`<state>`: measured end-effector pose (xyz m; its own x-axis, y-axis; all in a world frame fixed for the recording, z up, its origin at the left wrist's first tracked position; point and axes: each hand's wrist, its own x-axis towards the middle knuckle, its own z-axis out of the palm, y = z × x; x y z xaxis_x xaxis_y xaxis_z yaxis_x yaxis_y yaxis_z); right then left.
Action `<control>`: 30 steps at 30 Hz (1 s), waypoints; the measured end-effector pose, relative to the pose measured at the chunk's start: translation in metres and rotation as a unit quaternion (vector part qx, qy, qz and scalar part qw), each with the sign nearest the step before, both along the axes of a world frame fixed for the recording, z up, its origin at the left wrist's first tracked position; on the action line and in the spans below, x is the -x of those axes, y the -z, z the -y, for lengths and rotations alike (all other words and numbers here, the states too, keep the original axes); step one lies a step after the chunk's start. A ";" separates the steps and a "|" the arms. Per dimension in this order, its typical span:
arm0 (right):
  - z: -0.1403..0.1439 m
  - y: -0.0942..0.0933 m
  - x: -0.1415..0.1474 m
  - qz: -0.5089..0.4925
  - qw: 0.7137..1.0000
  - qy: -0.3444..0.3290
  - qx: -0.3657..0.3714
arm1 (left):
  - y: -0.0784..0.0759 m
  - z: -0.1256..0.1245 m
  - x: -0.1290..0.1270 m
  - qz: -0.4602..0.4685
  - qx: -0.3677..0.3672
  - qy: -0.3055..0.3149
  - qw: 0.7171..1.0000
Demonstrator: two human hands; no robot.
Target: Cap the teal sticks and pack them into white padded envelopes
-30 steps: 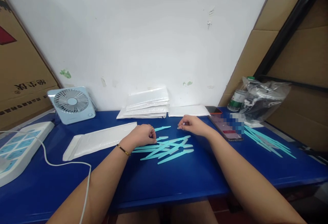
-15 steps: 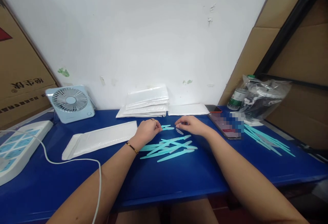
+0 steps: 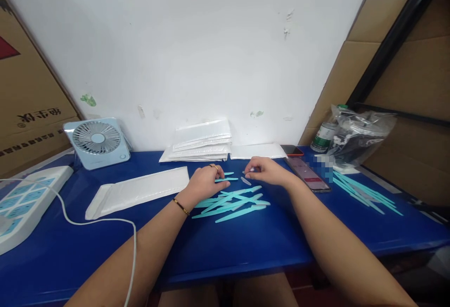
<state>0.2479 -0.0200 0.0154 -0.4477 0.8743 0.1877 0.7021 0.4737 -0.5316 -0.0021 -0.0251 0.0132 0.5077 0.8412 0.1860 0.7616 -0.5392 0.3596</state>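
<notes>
My left hand (image 3: 207, 180) hovers at the table's middle, thumb and fingers apart, beside a turquoise eyebrow razor (image 3: 230, 179) whose near end its fingers partly hide. Another slim turquoise piece (image 3: 229, 173) lies just behind. Opposite, my right hand (image 3: 265, 172) has thumb and forefinger pinched on a small clear plastic cap (image 3: 252, 169). Below those fingertips a loose clear cap (image 3: 245, 181) rests on the blue table (image 3: 246, 250). Closer to me, a crisscross pile of turquoise razors (image 3: 232, 201) is spread out, partly behind my left wrist.
A white padded mailer (image 3: 140, 190) lies left, with stacked mailers (image 3: 202, 138) by the wall. Left stand a fan (image 3: 98, 143) and a power strip (image 3: 28, 204) with a white cable. Right are a phone (image 3: 307, 173), more razors (image 3: 365, 192), a bottle (image 3: 322, 138) and a clear bag (image 3: 362, 133).
My left thumb and fingers have spread apart from a pinch near the turquoise razor. My right hand has shifted slightly right, and a small clear cap now shows at its fingertips.
</notes>
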 end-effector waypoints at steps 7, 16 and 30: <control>0.010 0.003 0.023 0.048 0.991 -0.112 0.053 | -0.004 0.011 -0.004 -0.063 0.049 0.098 0.992; -0.004 0.001 -0.014 0.049 0.997 0.042 0.032 | 0.002 -0.010 0.006 -0.022 -0.021 -0.005 1.000; 0.002 0.001 -0.002 0.070 0.995 -0.041 0.062 | 0.003 -0.001 -0.003 -0.086 -0.030 0.067 0.994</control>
<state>0.2496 -0.0221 0.0140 -0.5329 0.8461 0.0122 0.7351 0.4700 -0.4886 0.0011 -0.0242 0.0099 0.6437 0.7534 0.1344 0.7286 -0.6571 0.1935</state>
